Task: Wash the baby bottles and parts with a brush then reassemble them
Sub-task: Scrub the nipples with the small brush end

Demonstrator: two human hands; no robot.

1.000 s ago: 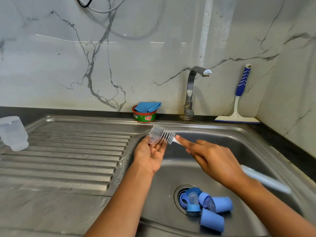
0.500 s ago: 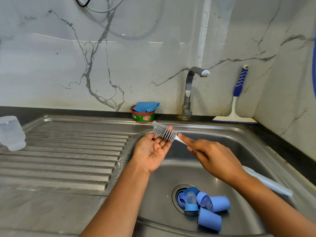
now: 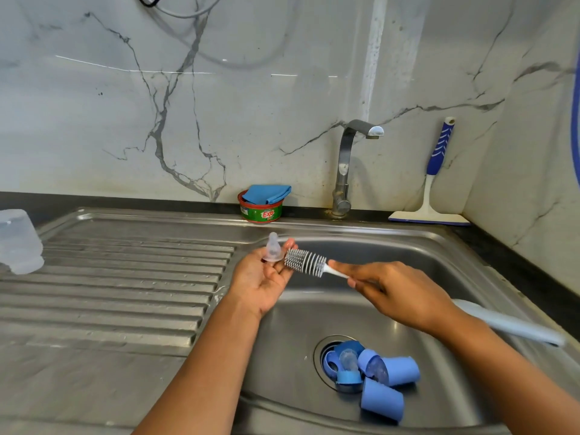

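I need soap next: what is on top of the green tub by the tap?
A folded blue cloth lies across the green tub, covering its mouth. Whether soap is left inside cannot be seen.

The person shows only as two arms. The left forearm (image 3: 201, 372) enters the frame at about 6 o'clock and the right forearm (image 3: 502, 356) at about 4 o'clock. Both are bare along their whole visible length, wrists included. The left hand (image 3: 260, 284) shows its creased palm, and the right hand (image 3: 398, 293) shows its back and knuckles. The fingers are slender, and the nails are too small to make out.
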